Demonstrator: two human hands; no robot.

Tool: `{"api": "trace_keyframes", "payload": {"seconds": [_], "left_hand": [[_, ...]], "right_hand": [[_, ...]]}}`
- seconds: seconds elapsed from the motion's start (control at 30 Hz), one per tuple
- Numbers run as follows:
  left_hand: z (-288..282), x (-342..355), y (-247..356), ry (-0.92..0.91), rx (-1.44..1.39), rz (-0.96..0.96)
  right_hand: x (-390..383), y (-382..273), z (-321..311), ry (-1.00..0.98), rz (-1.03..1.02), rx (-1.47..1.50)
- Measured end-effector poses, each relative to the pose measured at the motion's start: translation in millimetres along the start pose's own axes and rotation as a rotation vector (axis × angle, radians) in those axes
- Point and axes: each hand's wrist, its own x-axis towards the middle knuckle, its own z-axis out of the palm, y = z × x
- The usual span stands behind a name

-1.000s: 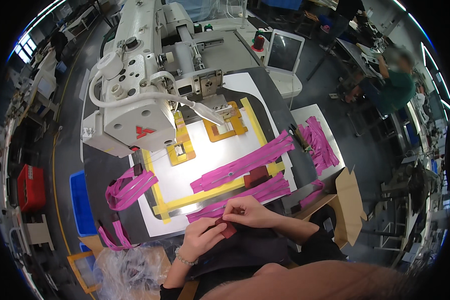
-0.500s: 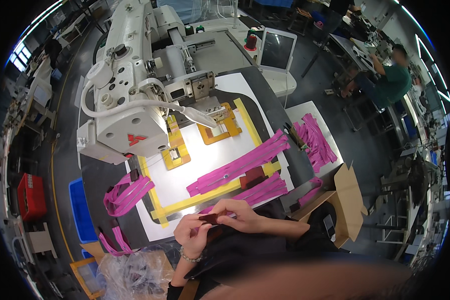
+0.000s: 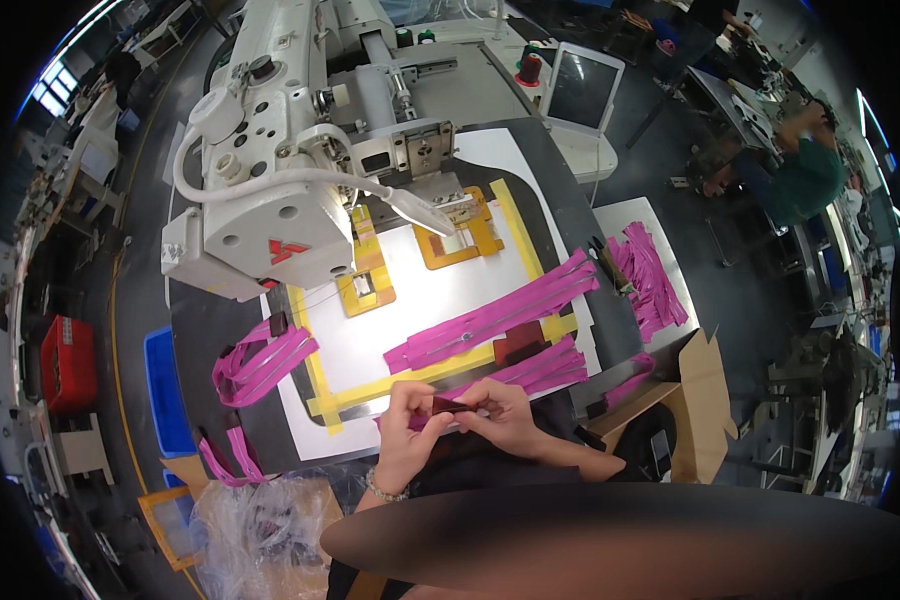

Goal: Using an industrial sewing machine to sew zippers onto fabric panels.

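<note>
Both of my hands are raised just off the near edge of the sewing table. Between them is a small, dark maroon flat piece (image 3: 448,405), like a leather or fabric tab, pinched at its left by my left hand (image 3: 408,437) and at its right by my right hand (image 3: 507,418). My fingers hide part of it. Just beyond them, a long magenta zipper strip (image 3: 490,315) lies slanting across the white sheet (image 3: 365,355). Nearer to me, more magenta zippers (image 3: 545,372) lie partly behind my right hand. A dark red piece (image 3: 520,343) rests between the two.
A large white sewing machine (image 3: 260,235) stands over the table, with yellow clamp frames (image 3: 367,290) below its head. Zipper bundles lie left (image 3: 260,365) and right (image 3: 650,280). An open cardboard box (image 3: 705,410) is at right, a blue bin (image 3: 167,390) at left.
My hands have shifted slightly up toward the table with the maroon piece, which now lies more level. The whole view has moved a little. The zippers stay put.
</note>
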Motion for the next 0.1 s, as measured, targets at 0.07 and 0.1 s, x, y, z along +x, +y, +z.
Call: {"api": "trace_keyframes", "payload": {"seconds": [0.07,0.1], "left_hand": [[-8.8,6.6,-4.5,-0.289,0.269,0.069],[-8.8,6.8,-4.9,-0.313,0.316,0.062]], "right_hand": [[2.0,-2.9,-0.6,0.018,0.025,0.111],[2.6,2.3,-3.4,-0.003,0.036,0.108]]}}
